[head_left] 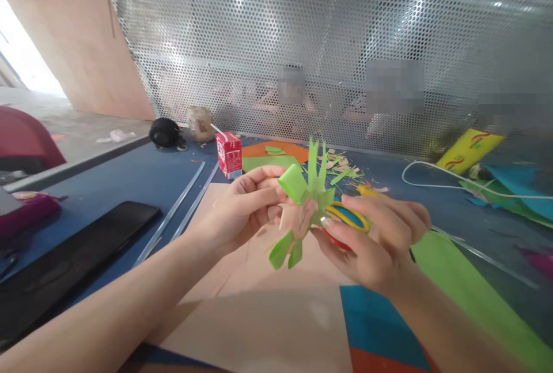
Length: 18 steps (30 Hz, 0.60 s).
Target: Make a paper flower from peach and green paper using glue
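Observation:
Both hands meet above the table's middle on a green paper piece [302, 194] cut into strips that fan up and hang down. My left hand [242, 206] is closed, pinching one folded green strip between thumb and fingers. My right hand [375, 234] is closed too, pinching the bunched middle of the green paper. That same hand also carries scissors with yellow, blue and red handles [349, 220], partly hidden by the fingers.
Under the hands lie sheets of beige [259, 315], blue [380, 321] and green [466, 292] paper. A red drink carton [228, 155] with a straw, green scraps [337, 171], a white cable [453, 180], a black phone [73, 257] and a perforated metal screen [328, 56] surround them.

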Each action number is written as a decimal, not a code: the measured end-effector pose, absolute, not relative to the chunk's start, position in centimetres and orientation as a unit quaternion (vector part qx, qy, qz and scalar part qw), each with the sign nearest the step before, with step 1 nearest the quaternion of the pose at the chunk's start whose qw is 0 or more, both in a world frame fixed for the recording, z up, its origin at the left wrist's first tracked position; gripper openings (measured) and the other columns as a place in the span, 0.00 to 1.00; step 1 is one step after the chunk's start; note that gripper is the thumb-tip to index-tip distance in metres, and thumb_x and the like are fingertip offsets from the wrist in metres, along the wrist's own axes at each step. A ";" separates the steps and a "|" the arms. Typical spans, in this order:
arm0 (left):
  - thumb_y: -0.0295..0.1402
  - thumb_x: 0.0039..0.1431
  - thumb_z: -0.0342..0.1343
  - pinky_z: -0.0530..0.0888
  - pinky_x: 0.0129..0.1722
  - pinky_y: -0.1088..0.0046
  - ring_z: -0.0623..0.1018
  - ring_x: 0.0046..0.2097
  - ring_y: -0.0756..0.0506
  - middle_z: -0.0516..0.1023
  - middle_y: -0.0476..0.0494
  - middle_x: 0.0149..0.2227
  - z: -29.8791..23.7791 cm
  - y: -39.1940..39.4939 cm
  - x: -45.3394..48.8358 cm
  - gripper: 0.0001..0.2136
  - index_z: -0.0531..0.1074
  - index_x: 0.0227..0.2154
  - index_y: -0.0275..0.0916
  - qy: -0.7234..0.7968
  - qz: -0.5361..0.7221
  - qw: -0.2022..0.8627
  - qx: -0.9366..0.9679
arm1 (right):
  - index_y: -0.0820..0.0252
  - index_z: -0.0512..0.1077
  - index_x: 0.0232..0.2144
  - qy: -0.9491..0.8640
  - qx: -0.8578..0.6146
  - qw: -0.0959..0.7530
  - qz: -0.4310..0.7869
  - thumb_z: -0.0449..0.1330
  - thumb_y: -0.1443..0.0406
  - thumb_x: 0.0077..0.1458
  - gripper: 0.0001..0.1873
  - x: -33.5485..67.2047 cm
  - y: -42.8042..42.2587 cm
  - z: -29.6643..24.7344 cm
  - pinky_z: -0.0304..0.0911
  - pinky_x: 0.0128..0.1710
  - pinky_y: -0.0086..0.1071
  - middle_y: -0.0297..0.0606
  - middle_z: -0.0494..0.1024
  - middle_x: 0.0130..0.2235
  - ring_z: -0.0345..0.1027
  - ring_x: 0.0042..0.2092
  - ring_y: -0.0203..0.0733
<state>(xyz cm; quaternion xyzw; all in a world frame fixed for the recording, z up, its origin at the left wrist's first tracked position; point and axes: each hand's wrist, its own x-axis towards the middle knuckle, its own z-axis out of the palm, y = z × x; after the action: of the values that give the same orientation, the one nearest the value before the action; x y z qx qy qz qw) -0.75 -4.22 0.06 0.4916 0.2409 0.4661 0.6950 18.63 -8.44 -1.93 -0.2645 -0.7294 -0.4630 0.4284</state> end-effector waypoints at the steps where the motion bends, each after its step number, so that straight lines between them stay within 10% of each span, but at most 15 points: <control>1: 0.27 0.46 0.56 0.73 0.27 0.77 0.75 0.27 0.51 0.75 0.49 0.28 0.0 -4.2 -0.7 0.11 0.68 0.35 0.39 0.244 0.465 0.694 0.493 | 0.48 0.63 0.33 -0.731 -0.266 0.427 -0.461 0.64 0.65 0.37 0.18 18.6 -8.4 -2.0 0.52 0.37 0.36 0.33 0.66 0.42 0.59 0.40 0.40; 18: 0.30 0.49 0.53 0.69 0.21 0.78 0.72 0.24 0.52 0.73 0.48 0.28 -0.1 -4.0 -0.6 0.13 0.63 0.40 0.40 0.283 0.467 0.666 0.508 | 0.55 0.65 0.30 -0.730 -0.402 0.507 -0.220 0.57 0.69 0.45 0.07 18.0 -8.8 -1.2 0.55 0.38 0.38 0.34 0.72 0.31 0.65 0.37 0.41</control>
<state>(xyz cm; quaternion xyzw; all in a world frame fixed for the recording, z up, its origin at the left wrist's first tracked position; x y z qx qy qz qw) -0.56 -4.01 -0.10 0.5078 0.2832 0.4674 0.6659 17.98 -8.80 -1.18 -0.4022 -0.7296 -0.2200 0.5074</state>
